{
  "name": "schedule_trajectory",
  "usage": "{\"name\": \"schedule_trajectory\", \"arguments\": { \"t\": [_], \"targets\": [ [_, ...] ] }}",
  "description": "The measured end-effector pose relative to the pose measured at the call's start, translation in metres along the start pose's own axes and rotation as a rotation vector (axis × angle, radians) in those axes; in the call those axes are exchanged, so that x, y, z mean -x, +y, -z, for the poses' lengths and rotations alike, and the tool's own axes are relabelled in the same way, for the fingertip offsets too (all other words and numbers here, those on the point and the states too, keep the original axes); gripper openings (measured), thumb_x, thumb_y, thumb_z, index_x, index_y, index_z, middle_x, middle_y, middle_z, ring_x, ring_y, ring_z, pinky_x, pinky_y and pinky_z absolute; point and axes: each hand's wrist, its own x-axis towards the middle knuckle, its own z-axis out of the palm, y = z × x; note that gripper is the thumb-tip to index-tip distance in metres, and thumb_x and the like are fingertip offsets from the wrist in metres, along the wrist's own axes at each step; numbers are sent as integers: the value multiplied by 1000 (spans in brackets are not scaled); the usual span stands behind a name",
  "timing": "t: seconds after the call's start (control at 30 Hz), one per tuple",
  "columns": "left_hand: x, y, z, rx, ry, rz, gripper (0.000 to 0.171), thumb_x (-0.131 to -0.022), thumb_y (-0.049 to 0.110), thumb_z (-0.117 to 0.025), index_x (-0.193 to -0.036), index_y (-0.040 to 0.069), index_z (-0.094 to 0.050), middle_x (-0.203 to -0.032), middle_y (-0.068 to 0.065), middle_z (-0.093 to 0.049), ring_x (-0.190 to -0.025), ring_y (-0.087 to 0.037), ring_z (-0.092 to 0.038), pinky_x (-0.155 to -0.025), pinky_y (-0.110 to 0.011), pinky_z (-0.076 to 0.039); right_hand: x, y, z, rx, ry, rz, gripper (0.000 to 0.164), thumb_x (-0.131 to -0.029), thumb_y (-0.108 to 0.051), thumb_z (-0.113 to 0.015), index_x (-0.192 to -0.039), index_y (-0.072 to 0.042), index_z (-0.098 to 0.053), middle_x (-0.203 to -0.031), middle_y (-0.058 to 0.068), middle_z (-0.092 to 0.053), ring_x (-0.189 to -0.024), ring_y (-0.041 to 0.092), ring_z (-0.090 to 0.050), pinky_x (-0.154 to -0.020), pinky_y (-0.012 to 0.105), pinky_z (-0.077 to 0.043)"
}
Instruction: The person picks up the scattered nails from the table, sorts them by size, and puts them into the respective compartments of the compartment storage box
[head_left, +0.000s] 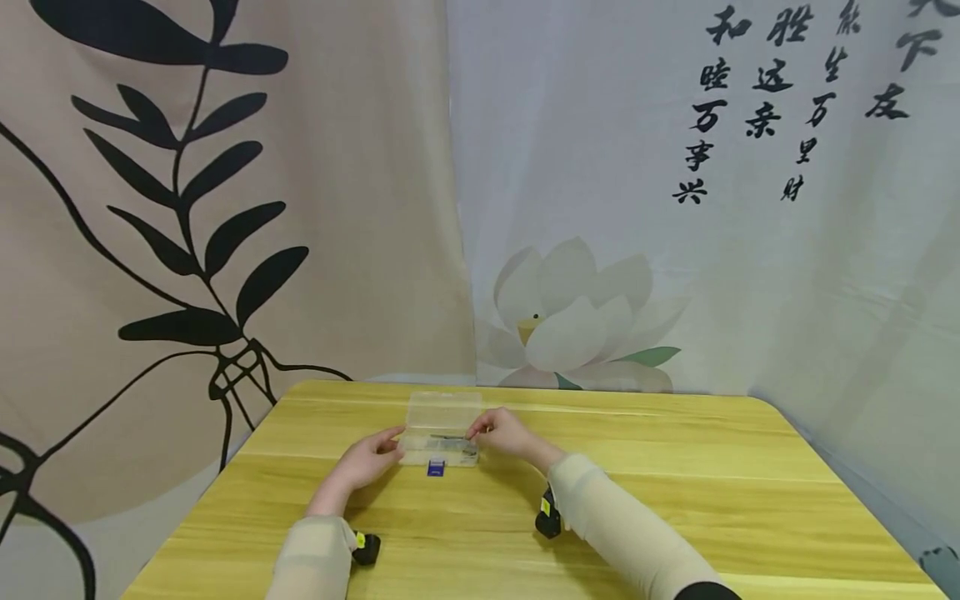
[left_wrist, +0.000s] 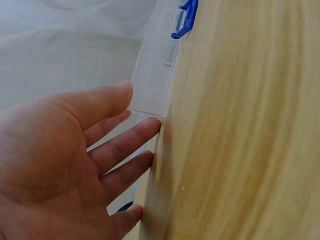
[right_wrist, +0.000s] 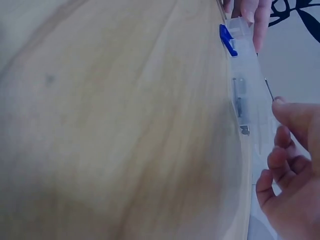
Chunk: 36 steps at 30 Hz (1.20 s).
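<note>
A clear plastic case (head_left: 417, 457) lies on the table with its lid (head_left: 444, 410) raised at the back. On its front is a blue latch (head_left: 436, 468). My left hand (head_left: 366, 460) touches the case's left end, its fingers fairly straight in the left wrist view, the thumb (left_wrist: 107, 102) by the clear wall. At the right end, my right hand (head_left: 504, 432) pinches a thin dark metal rod (right_wrist: 269, 89) between thumb and forefinger, over the case. Small metallic pieces (right_wrist: 239, 106) show through the case wall; their kind cannot be made out.
The wooden table (head_left: 637, 467) reaches back to a hanging cloth (head_left: 375, 208) printed with plants and writing. Each wrist carries a small black camera, one at the left sleeve (head_left: 367, 550) and another under the right sleeve (head_left: 548, 515).
</note>
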Motion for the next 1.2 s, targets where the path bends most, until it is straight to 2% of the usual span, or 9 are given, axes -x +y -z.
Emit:
{"name": "schedule_trajectory", "arguments": {
  "t": [0.37, 0.6, 0.67, 0.97, 1.2],
  "targets": [
    [1, 3, 2, -5, 3, 8, 48, -98, 18, -59, -143, 7, -48, -125, -19, -60, -118, -40, -53, -97, -57, -41, 1, 2, -2, 36, -26, 26, 12, -88, -1, -64, -89, -5, -76, -92, 0, -69, -74, 9, -48, -61, 22, -41],
    [2, 4, 2, 10, 2, 9, 48, -98, 18, -59, -143, 7, -48, -125, -20, -60, -118, -41, -52, -97, -57, -40, 6, 5, 11, 66, 1, 80, 16, -89, 1, -60, -92, -3, -75, -96, 4, -71, -86, 9, -55, -75, 27, -46],
    [1, 3, 1, 11, 1, 9, 48, -98, 18, -59, -143, 7, -48, -125, -20, -60, -118, -40, -53, -97, -57, -40, 11, 6, 18, 69, 9, 80, 15, -90, -1, -60, -94, -3, -75, -97, 5, -71, -86, 10, -57, -75, 28, -47],
    [-1, 0, -5, 20, -11, 18, 48, -98, 19, -59, -144, 9, -48, -127, -20, -59, -119, -40, -52, -97, -57, -40, 41, 24, 56, 30, 89, -26, 19, -96, -11, -59, -103, -1, -73, -105, 8, -70, -90, 18, -62, -75, 33, -50],
    [-1, -2, 2, 0, -18, 4, 48, -98, 20, -59, -143, 6, -48, -125, -20, -60, -117, -41, -53, -95, -57, -41, 61, 50, 74, 17, 151, -106, 20, -97, -11, -59, -106, 2, -72, -109, 12, -68, -92, 21, -60, -74, 34, -48]
  ]
}}
